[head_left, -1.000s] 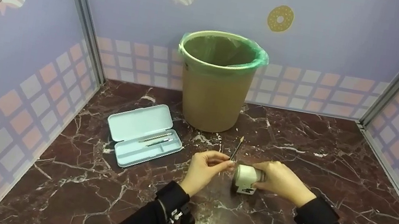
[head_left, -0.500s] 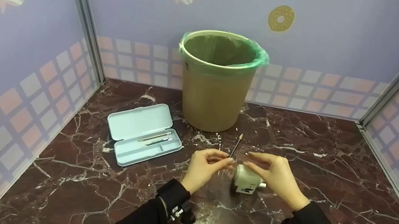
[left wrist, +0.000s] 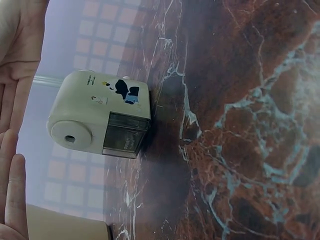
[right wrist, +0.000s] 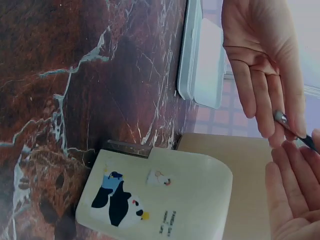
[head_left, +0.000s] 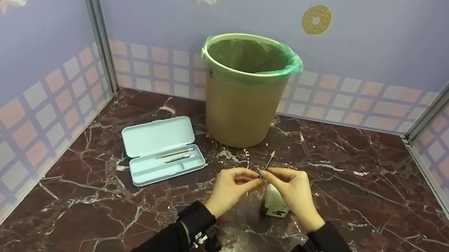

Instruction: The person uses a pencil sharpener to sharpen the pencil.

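Note:
A short dark pencil (head_left: pixel 270 160) with a pale sharpened tip points up and away. My left hand (head_left: pixel 228 191) pinches it low down between thumb and fingers; in the right wrist view the blunt end of the pencil (right wrist: pixel 283 120) shows at those fingers. My right hand (head_left: pixel 296 195) reaches in from the other side, its thumb and fingers meeting on the pencil too. Behind and below the right hand stands a cream pencil sharpener (head_left: pixel 277 205) with a panda picture. The left wrist view shows the round hole and dark see-through drawer (left wrist: pixel 126 135) of the sharpener.
An open light-blue pencil case (head_left: pixel 152 177) lies at left with a few pencils (head_left: pixel 176 154) inside. A tall tan bin (head_left: pixel 240 110) with a green liner stands at the back. Small pale crumbs dot the marbled table (head_left: pixel 359 194) near its base. Patterned walls enclose three sides.
My right hand has let go of the sharpener's crank side and moved left to take hold of the pencil. The left hand stays nearly still with the pencil; the sharpener has not moved.

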`<action>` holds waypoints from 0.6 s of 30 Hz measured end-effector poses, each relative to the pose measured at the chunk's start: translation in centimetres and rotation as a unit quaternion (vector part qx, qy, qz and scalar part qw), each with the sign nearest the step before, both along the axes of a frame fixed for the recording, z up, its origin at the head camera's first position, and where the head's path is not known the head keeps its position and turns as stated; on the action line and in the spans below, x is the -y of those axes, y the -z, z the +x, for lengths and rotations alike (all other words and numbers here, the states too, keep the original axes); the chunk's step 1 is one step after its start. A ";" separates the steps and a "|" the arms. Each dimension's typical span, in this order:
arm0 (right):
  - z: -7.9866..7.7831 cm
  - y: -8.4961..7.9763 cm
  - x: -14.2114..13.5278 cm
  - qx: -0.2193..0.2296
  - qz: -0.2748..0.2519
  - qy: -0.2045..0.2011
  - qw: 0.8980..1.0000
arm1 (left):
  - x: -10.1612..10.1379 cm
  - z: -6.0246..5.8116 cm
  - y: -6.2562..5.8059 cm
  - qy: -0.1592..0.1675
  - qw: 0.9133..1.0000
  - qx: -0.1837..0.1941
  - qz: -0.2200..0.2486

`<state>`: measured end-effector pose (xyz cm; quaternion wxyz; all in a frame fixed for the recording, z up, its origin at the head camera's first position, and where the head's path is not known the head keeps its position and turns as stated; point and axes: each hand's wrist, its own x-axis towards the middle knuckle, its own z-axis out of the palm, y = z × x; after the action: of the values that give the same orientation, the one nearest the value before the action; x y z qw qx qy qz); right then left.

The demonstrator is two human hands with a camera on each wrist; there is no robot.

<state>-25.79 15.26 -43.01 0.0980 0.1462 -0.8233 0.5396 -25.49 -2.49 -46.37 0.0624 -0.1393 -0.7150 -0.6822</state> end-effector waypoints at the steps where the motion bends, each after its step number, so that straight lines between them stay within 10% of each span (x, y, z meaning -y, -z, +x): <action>1: 0.0 0.0 0.1 0.003 -0.006 0.000 1.000 | 0.0 0.0 0.0 0.002 1.000 -0.001 -0.001; 13: 0.0 -0.7 -0.2 -0.036 0.043 -0.014 0.998 | 1.5 -0.6 -0.2 0.010 0.998 -0.011 -0.068; 18: 0.0 -0.8 -0.7 -0.174 0.178 -0.034 0.968 | 2.8 -0.8 -1.0 0.010 0.997 -0.023 -0.078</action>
<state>-25.80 15.96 -42.19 0.1940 0.2808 -0.8708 0.3540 -26.30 -5.29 -45.33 0.0612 -0.1669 -0.7631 -0.6213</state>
